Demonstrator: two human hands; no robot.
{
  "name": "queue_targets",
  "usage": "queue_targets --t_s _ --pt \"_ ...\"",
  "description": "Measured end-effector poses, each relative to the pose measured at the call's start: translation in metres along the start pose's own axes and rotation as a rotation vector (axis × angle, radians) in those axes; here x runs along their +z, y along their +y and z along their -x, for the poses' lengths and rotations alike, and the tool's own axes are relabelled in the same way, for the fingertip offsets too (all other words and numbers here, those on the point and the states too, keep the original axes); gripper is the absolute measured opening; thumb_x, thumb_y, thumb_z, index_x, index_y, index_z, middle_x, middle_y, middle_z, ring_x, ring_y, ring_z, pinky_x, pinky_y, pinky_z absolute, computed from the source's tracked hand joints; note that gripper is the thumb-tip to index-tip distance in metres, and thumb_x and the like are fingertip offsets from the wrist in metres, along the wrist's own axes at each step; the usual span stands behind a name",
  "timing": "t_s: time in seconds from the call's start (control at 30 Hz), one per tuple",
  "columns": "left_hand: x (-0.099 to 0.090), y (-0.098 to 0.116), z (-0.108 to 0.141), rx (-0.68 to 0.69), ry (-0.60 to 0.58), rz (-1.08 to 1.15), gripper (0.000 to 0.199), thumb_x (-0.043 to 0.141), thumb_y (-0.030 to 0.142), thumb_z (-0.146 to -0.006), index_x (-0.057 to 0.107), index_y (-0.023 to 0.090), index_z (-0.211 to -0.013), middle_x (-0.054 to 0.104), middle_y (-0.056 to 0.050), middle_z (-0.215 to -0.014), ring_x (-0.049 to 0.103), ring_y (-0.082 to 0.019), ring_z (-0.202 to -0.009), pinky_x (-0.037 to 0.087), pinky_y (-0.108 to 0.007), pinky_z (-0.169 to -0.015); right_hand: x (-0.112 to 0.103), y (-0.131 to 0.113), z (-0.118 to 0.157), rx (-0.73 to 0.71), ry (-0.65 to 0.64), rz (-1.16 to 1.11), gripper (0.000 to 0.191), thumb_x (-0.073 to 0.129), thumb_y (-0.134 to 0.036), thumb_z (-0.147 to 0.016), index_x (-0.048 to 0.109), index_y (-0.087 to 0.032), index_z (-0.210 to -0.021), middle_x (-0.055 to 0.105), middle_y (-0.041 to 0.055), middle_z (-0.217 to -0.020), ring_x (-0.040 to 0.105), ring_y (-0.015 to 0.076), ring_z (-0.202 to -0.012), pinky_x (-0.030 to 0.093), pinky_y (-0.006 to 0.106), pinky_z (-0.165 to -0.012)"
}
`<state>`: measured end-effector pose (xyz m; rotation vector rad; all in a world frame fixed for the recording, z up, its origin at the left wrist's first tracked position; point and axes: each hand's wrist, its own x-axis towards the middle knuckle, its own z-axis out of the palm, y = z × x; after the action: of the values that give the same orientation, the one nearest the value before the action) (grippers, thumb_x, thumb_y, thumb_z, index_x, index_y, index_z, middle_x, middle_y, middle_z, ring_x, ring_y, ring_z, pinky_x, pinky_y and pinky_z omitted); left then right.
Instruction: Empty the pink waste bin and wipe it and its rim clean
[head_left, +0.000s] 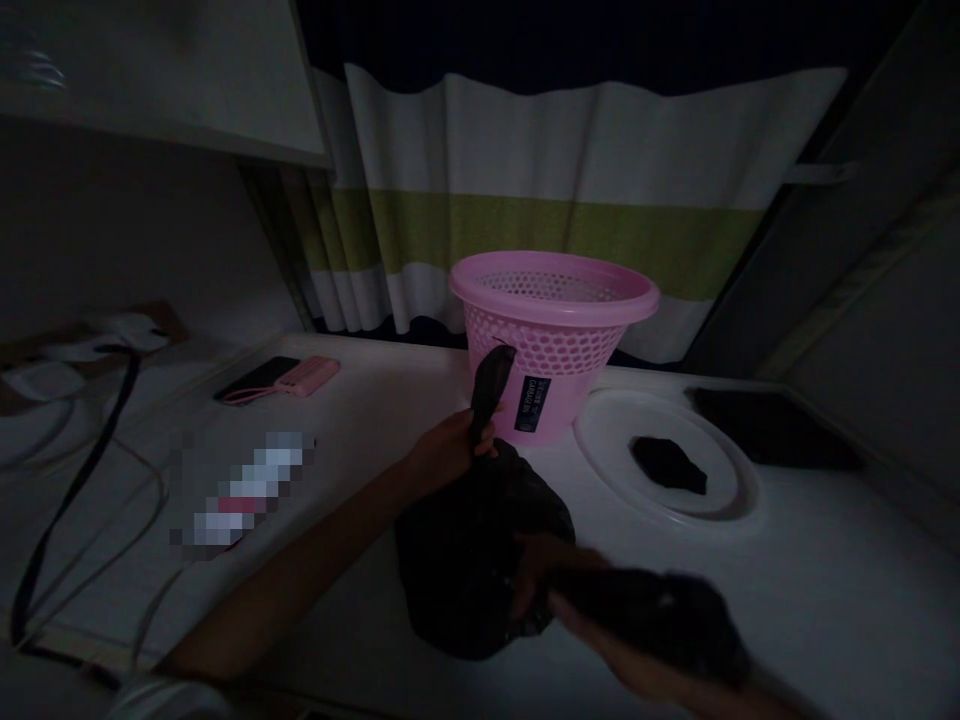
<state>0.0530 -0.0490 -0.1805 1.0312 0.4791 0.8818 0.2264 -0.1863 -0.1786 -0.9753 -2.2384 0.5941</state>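
A black plastic bag (469,560) hangs over the white tabletop between my two hands. My left hand (442,452) is closed around a gathered upper part, and a twisted end sticks up above the fingers. Lower and to the right, my right hand (541,568) is closed on another part of the bag, with a bunched length lying back over the wrist and forearm. Right behind the bag stands a pink garbage bin (559,345), upright, with a perforated upper wall and a dark label.
Right of the bin lies a round white tray (596,440) holding a small black piece (667,465). A dark flat object (776,428) sits farther right. At left are a pink power bank (309,375), a blurred-out item (247,490) and cables (82,480). A striped curtain (525,150) hangs behind.
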Motion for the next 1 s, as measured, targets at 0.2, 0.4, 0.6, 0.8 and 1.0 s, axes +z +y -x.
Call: queue_targets --t_s 0.2,0.4,0.6,0.8,1.0 --pt "0.012 0.002 0.006 -0.007 -0.145 -0.496 0.048 0.073 0.032 -0.063 0.062 0.014 -0.106 0.045 0.006 -0.055 0.041 -0.007 -0.051 0.031 -0.022 -0.051 -0.028 0.006 -0.048 0.272 0.574 -0.432 0.025 0.057 -0.041 -0.077 0.06 -0.017 -0.085 0.062 0.0024 -0.081 0.058 0.0162 -0.078 0.048 0.029 -0.072" --pt "0.039 0.005 0.014 -0.097 -0.236 -0.703 0.026 0.075 0.035 -0.059 0.062 0.014 -0.07 0.053 0.004 -0.061 0.046 -0.009 -0.056 0.034 -0.021 -0.053 -0.049 0.025 -0.08 0.346 0.805 -0.477 0.03 0.066 -0.044 -0.068 0.059 -0.016 -0.077 0.06 0.0002 -0.069 0.056 0.014 -0.064 0.048 0.028 -0.06" --pt "0.045 0.006 0.005 -0.116 -0.115 -0.595 0.026 0.063 0.039 -0.072 0.057 0.014 -0.067 0.048 0.005 -0.054 0.043 -0.007 -0.046 0.032 -0.019 -0.044 -0.071 0.041 -0.049 -0.026 1.045 0.267 0.045 0.057 -0.028 -0.08 0.045 -0.02 -0.123 0.057 0.0102 -0.113 0.055 0.0242 -0.104 0.047 0.044 -0.086" --pt "0.046 0.004 -0.004 -0.091 -0.125 -0.601 0.03 0.062 0.04 -0.072 0.054 0.014 -0.06 0.043 0.006 -0.045 0.038 -0.006 -0.04 0.026 -0.019 -0.038 -0.068 0.037 -0.02 -0.559 0.303 0.723 0.035 0.055 -0.016 -0.08 0.057 -0.034 -0.11 0.067 -0.0037 -0.098 0.063 0.0152 -0.092 0.054 0.032 -0.082" --pt "0.042 0.005 -0.002 -0.103 -0.187 -0.67 0.032 0.056 0.037 -0.077 0.049 0.016 -0.054 0.04 0.006 -0.041 0.036 -0.006 -0.038 0.025 -0.02 -0.037 -0.052 0.059 -0.037 -0.671 0.287 0.975 0.024 0.049 -0.012 -0.082 0.058 -0.019 -0.102 0.066 0.0053 -0.101 0.057 0.0169 -0.099 0.044 0.041 -0.095"
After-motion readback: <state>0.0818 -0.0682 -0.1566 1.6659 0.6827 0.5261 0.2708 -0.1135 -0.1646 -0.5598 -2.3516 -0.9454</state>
